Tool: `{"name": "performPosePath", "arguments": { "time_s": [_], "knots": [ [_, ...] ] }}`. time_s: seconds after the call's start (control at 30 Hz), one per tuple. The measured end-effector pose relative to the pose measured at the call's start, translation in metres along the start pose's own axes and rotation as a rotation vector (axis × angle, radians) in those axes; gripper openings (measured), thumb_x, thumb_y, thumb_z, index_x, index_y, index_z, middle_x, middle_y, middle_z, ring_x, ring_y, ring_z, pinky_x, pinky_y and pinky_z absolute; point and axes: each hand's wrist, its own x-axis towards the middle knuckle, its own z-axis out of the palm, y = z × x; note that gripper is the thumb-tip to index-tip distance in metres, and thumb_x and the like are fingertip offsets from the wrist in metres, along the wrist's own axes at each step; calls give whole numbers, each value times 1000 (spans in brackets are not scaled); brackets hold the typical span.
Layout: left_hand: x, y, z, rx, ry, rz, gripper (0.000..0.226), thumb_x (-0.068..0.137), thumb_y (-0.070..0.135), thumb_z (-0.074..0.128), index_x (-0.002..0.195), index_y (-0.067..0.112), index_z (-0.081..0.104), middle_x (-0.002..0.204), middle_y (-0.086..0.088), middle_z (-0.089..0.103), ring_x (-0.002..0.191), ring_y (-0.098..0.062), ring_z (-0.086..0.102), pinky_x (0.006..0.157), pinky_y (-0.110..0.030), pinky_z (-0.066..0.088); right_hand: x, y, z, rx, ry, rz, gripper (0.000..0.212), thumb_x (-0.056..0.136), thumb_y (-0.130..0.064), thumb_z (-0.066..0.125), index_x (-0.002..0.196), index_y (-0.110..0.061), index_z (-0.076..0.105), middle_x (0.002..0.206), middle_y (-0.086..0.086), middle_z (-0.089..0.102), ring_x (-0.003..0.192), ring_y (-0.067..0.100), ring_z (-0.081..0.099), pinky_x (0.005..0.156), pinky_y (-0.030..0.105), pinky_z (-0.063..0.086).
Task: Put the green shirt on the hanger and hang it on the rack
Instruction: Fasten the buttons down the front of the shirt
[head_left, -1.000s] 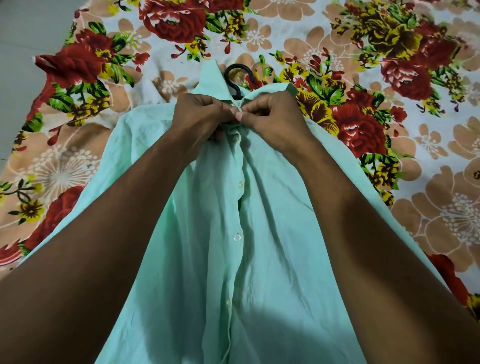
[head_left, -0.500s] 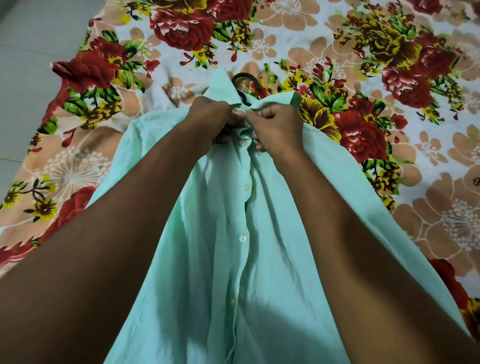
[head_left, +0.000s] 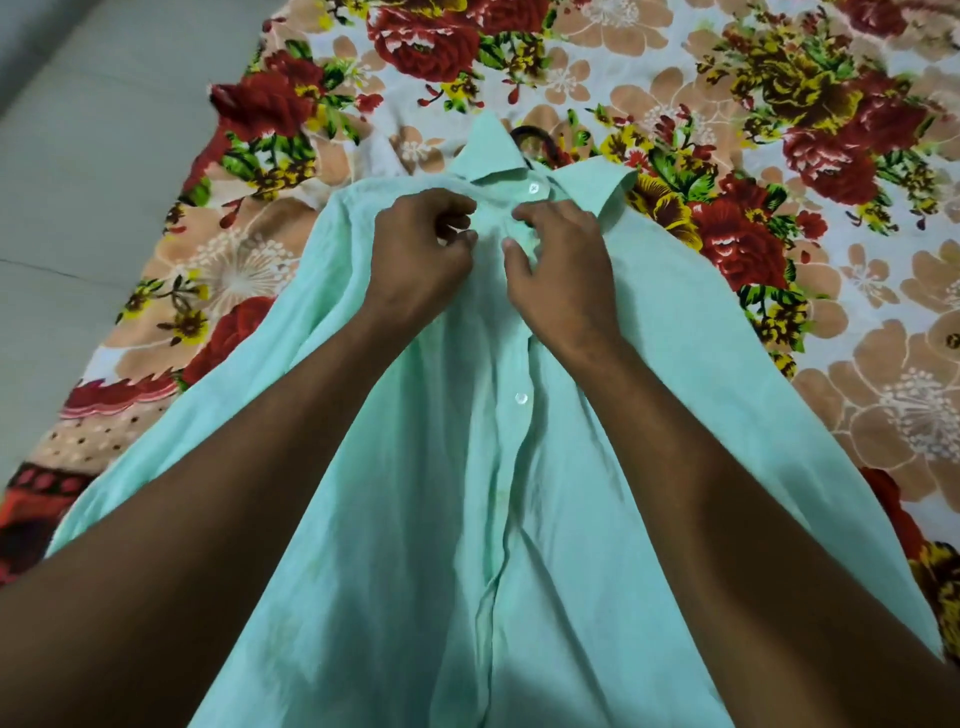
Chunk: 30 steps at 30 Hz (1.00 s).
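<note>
Green shirt (head_left: 519, 519) lying front-up, spread on floral bedsheet (head_left: 779, 156), collar at far end; top button (head_left: 533, 188) showing fastened; black hanger (head_left: 535, 136) hook poking out past collar, rest of it hidden under cloth

Left hand (head_left: 421, 254) resting on shirt just below collar, fingers curling and pinching placket fabric

Right hand (head_left: 558, 265) lying just beside it across placket, fingers curling, gripping fold of shirt

Grey floor (head_left: 78, 182) showing at left
</note>
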Motion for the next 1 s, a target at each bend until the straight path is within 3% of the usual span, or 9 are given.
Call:
{"name": "performPosePath", "arguments": {
  "time_s": [0.13,0.2,0.43,0.57,0.73,0.87,1.0],
  "knots": [
    [-41,-8,-33,239,-25,104,47,86,17,65,133,11,67,134,-5,68,125,-22,61,110,-31,45,-37,-23,4,-125,-82,-157,44,96,-25,60,137,-9,60,138,12,61,132,33,51,105,47,47],
    [-69,-15,-54,337,-50,102,50,87,14,60,136,9,64,138,-8,66,131,-27,57,108,-28,38,-63,-39,11,-125,-115,-193,47,95,-26,60,138,-7,59,139,13,60,134,34,51,105,51,47],
    [-181,-49,-120,459,-8,146,63,76,10,30,126,0,67,126,-19,68,121,-38,59,98,-45,50,-175,-90,33,-62,-208,-296,42,93,-18,52,132,-3,62,136,14,62,132,33,53,105,49,47],
    [-250,-63,-158,499,103,128,51,81,-3,46,126,0,68,125,-19,68,119,-39,61,98,-42,50,-234,-114,29,-58,-153,-364,37,94,-11,57,129,-3,65,135,14,63,132,34,54,109,46,45],
    [-340,-80,-196,502,177,73,40,84,-5,58,123,-1,69,121,-21,68,115,-40,62,98,-38,46,-303,-149,28,30,-187,-492,32,93,-8,59,123,-3,69,129,13,66,127,34,57,105,47,47],
    [-404,-89,-212,495,197,56,38,84,-8,62,121,-2,69,118,-20,68,112,-39,62,96,-40,49,-351,-167,25,127,-177,-605,23,94,-3,60,112,0,74,117,16,70,115,37,61,100,46,49],
    [-452,-92,-217,506,209,16,30,84,-7,66,112,1,72,106,-17,69,101,-37,59,85,-36,44,-391,-174,18,205,-261,-705,13,95,-8,66,99,0,75,100,15,70,97,37,61,87,46,50]
  ]
}}
